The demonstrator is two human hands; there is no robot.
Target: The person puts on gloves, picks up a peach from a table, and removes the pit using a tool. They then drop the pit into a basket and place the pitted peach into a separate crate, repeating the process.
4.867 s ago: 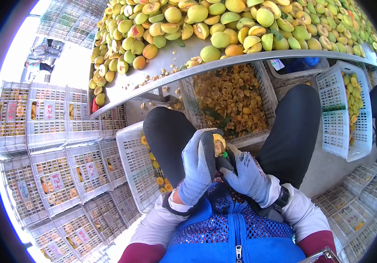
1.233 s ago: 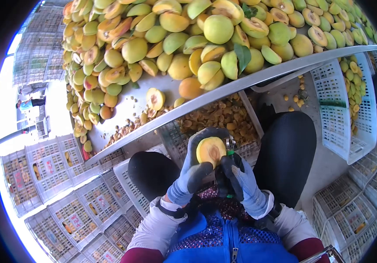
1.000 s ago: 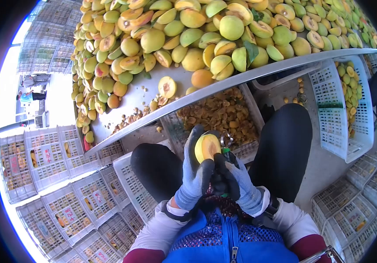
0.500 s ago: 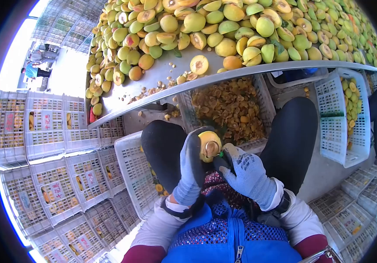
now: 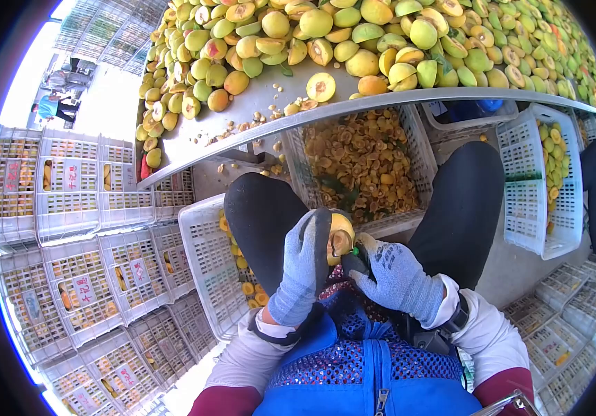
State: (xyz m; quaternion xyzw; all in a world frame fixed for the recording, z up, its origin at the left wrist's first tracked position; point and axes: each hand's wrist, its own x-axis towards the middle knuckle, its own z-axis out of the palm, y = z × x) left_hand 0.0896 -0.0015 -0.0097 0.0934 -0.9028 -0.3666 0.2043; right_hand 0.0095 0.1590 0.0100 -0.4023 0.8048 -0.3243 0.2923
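Left hand (image 5: 303,267): wrapped round the peach half (image 5: 340,234), over the lap
Right hand (image 5: 396,277): clenched on the green-handled tool (image 5: 352,251), tip at the stone
Change: fruit lowered and turned inward since a second ago, below the desk (image 5: 242,111)
Meaning: stone seems still in, scooping likely begun

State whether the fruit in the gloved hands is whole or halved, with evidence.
Halved: the fruit in the left hand shows a flat cut face.
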